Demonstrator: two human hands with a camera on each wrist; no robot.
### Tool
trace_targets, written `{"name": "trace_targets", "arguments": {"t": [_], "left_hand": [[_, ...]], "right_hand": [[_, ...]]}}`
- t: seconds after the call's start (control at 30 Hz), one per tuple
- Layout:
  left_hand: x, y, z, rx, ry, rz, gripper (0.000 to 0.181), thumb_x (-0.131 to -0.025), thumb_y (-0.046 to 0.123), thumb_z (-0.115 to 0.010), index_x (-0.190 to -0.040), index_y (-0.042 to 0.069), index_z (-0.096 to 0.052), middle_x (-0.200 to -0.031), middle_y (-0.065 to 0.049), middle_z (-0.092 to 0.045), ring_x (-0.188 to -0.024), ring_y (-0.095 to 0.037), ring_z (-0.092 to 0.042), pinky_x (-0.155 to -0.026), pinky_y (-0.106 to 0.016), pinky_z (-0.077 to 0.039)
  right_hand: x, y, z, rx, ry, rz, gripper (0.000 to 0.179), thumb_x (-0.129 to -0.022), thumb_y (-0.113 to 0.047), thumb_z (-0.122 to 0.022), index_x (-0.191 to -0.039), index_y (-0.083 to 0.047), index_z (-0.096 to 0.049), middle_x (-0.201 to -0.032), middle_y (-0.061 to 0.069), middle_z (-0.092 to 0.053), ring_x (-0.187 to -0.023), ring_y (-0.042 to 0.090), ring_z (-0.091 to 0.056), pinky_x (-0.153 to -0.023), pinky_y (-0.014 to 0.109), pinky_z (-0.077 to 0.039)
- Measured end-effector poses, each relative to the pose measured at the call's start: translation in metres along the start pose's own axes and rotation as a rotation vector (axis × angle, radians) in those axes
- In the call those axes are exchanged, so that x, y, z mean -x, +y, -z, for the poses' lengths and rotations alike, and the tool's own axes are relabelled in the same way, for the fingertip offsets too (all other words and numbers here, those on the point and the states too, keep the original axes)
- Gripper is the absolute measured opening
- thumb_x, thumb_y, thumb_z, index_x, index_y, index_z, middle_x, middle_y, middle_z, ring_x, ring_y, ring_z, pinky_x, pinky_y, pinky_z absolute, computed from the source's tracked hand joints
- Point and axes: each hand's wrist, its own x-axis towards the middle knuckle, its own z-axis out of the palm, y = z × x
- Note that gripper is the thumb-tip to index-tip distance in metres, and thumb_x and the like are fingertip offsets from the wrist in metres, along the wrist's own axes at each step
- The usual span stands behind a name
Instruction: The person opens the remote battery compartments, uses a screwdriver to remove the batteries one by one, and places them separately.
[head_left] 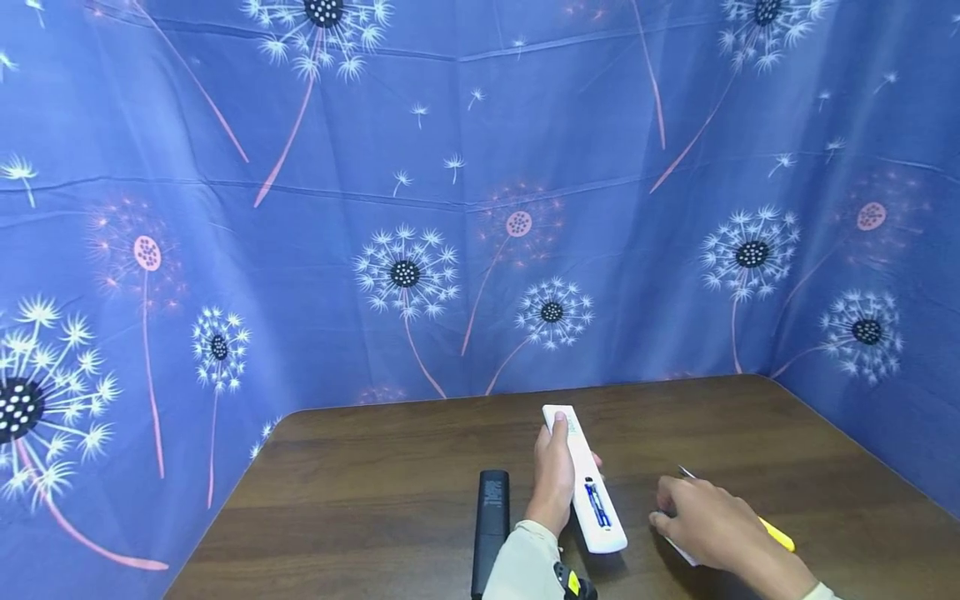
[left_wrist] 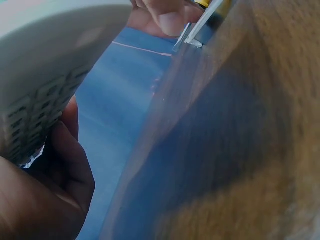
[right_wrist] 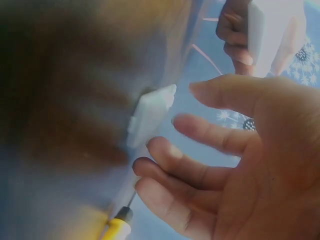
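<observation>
My left hand (head_left: 553, 477) grips a white remote control (head_left: 582, 458), its back facing up and thumb along its edge. Blue batteries (head_left: 597, 504) show in the remote's uncovered compartment. In the left wrist view, the button side (left_wrist: 45, 100) faces down. My right hand (head_left: 708, 521) hovers low over the table, fingers loosely bent. Just beyond its fingertips in the right wrist view is a small white battery cover (right_wrist: 152, 112), with a gap visible between them. A screwdriver (right_wrist: 119, 226) with a yellow and black handle lies beside that hand, partly hidden beneath it in the head view.
A black remote control (head_left: 492, 521) lies lengthwise on the brown wooden table (head_left: 360, 492), left of my left forearm. Blue cloth (head_left: 465, 125) with dandelion prints hangs behind the table and along both sides.
</observation>
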Motion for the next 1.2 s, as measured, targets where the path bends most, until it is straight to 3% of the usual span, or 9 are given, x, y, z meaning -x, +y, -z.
{"name": "trace_targets", "arguments": {"t": [0.27,0.47,0.7,0.93,1.07,1.2], "left_hand": [[0.0,0.0,-0.002,-0.017,-0.045,-0.024,0.047,-0.107,0.05,-0.035,-0.125,0.01,-0.049,-0.071,-0.013,-0.065,-0.063,-0.028,-0.068,-0.057,-0.035,-0.056],[0.003,-0.001,-0.001,-0.013,-0.028,-0.004,0.048,-0.106,0.052,-0.037,-0.128,0.011,-0.049,-0.071,-0.013,-0.064,-0.062,-0.026,-0.066,-0.057,-0.035,-0.055],[0.003,-0.001,-0.001,-0.016,-0.042,0.002,0.051,-0.105,0.053,-0.036,-0.131,0.01,-0.046,-0.073,-0.013,-0.065,-0.063,-0.03,-0.068,-0.058,-0.036,-0.056],[0.007,0.0,0.004,-0.035,-0.066,0.028,0.052,-0.105,0.054,-0.036,-0.131,0.01,-0.046,-0.075,-0.013,-0.065,-0.065,-0.03,-0.068,-0.06,-0.035,-0.055],[0.011,-0.002,0.004,-0.03,-0.062,0.034,0.051,-0.105,0.053,-0.036,-0.132,0.01,-0.045,-0.075,-0.012,-0.065,-0.064,-0.028,-0.067,-0.06,-0.035,-0.055],[0.01,-0.003,0.002,-0.003,-0.054,0.04,0.041,-0.106,0.043,-0.037,-0.127,0.009,-0.047,-0.072,-0.013,-0.065,-0.06,-0.025,-0.066,-0.057,-0.035,-0.055]], "right_hand": [[-0.005,0.017,0.019,0.012,0.059,0.035,0.009,-0.088,-0.024,-0.075,-0.089,-0.019,-0.067,-0.088,0.0,-0.069,-0.074,0.018,-0.063,-0.058,0.047,-0.05],[-0.005,0.034,0.027,0.017,0.078,0.06,0.016,-0.086,-0.027,-0.076,-0.093,-0.016,-0.067,-0.09,0.0,-0.068,-0.074,0.02,-0.063,-0.059,0.048,-0.05],[-0.006,0.043,0.033,0.016,0.079,0.033,0.016,-0.087,-0.025,-0.075,-0.095,-0.014,-0.068,-0.086,-0.003,-0.065,-0.073,0.017,-0.061,-0.057,0.046,-0.048],[-0.004,0.045,0.03,0.059,0.096,0.068,0.013,-0.086,-0.018,-0.076,-0.093,-0.014,-0.065,-0.083,-0.004,-0.063,-0.074,0.018,-0.062,-0.059,0.045,-0.05],[-0.001,0.05,0.022,0.076,0.085,0.057,0.017,-0.084,-0.02,-0.078,-0.094,-0.014,-0.065,-0.087,0.0,-0.067,-0.077,0.026,-0.066,-0.06,0.05,-0.051],[0.001,0.056,0.021,0.08,0.03,0.023,0.023,-0.083,-0.026,-0.079,-0.098,-0.012,-0.067,-0.092,0.005,-0.07,-0.08,0.032,-0.068,-0.062,0.057,-0.051]]}}
